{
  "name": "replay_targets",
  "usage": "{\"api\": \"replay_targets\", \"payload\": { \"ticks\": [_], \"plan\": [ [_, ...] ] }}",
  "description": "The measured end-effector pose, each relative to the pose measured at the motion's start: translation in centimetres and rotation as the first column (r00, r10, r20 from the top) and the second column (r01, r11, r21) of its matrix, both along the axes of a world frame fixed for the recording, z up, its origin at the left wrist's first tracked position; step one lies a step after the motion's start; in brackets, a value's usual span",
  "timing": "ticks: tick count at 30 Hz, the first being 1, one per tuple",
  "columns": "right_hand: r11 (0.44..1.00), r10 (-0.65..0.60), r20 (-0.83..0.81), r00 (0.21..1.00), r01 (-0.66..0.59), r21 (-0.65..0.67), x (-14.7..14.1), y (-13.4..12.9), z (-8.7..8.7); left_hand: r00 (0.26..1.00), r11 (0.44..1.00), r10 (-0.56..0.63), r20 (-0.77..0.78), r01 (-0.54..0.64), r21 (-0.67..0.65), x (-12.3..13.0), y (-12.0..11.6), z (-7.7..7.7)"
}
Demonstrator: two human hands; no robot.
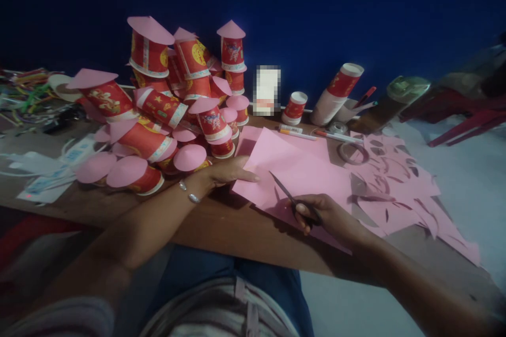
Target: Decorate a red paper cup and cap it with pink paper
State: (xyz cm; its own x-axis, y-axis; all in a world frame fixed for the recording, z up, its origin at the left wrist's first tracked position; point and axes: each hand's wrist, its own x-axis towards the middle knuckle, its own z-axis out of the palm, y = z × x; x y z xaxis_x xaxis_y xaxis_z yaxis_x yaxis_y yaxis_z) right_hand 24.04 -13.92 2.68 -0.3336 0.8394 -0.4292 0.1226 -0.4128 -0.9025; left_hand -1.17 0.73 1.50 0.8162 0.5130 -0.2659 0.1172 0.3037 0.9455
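Note:
My left hand point(233, 171) grips the left edge of a pink paper sheet point(272, 155), thumb on top and the other fingers hidden underneath. In my right hand point(316, 210) is a pair of dark scissors point(281, 185), held by the handles with the blades pointing up and left over the paper. The blades look closed together, and the tip is a little right of my left thumb. More pink paper point(328, 174) lies beneath the held sheet.
Red paper cups with pink cone tops point(148, 42) are heaped at the left. Cut pink scraps point(399, 184) and a tape roll point(353, 153) lie right. Behind stand a red cup point(294, 108), stacked cups point(336, 95) and markers point(290, 129). A power strip point(59, 168) lies far left.

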Motion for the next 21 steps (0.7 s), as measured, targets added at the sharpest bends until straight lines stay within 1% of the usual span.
{"api": "replay_targets", "payload": {
  "ticks": [3,8,12,16,21],
  "plan": [
    [1.0,0.009,0.0,1.0,-0.009,0.007,0.13,0.04,-0.05,1.0,1.0,-0.002,-0.008,0.002,0.004,0.01,0.02,0.06],
    [1.0,0.015,0.046,0.999,-0.015,0.012,0.4,0.19,-0.02,1.0,1.0,-0.025,-0.015,0.026,0.006,0.01,0.02,0.33],
    [0.999,0.016,0.066,0.998,-0.018,0.038,0.44,0.3,-0.01,0.998,0.997,-0.06,-0.004,0.06,0.04,0.01,0.08,0.38],
    [0.998,0.053,0.094,0.994,-0.057,0.039,0.4,0.49,-0.07,0.997,0.994,-0.068,-0.043,0.071,0.078,-0.13,0.25,0.08],
    [0.997,0.067,0.083,0.994,-0.07,0.036,0.5,0.63,-0.06,0.994,0.995,-0.051,-0.098,0.058,0.078,-0.3,0.32,-0.01]
  ]
}}
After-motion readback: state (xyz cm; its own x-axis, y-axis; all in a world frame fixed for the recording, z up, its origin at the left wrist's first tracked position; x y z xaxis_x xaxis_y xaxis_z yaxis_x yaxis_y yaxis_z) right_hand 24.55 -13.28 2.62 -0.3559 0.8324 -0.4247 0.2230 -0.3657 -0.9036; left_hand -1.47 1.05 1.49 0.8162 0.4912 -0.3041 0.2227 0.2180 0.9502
